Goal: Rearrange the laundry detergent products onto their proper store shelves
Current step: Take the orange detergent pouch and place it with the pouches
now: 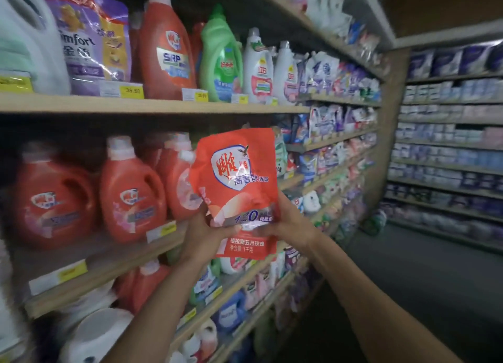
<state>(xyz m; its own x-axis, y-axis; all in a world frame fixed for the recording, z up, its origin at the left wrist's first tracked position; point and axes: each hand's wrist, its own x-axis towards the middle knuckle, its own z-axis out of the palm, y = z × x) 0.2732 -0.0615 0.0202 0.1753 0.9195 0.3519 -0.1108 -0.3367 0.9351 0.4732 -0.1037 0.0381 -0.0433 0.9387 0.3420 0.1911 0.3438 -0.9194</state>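
Note:
I hold a red detergent refill pouch (pixel 236 172) upright in front of the shelving, at the height of the middle shelf (pixel 114 259). My left hand (pixel 206 233) grips its lower left edge, thumb across the front. My right hand (pixel 288 221) grips its lower right edge. Just behind and left of the pouch stand red detergent jugs (pixel 130 191) in a row on that shelf.
The shelf above (pixel 152 105) carries a purple softener pouch (pixel 92 41), a tall red bottle (pixel 166 49), a green bottle (pixel 220 60) and white bottles (pixel 257 68). Lower shelves hold more bottles and bags. The aisle floor (pixel 424 275) runs right toward another shelving unit (pixel 449 144).

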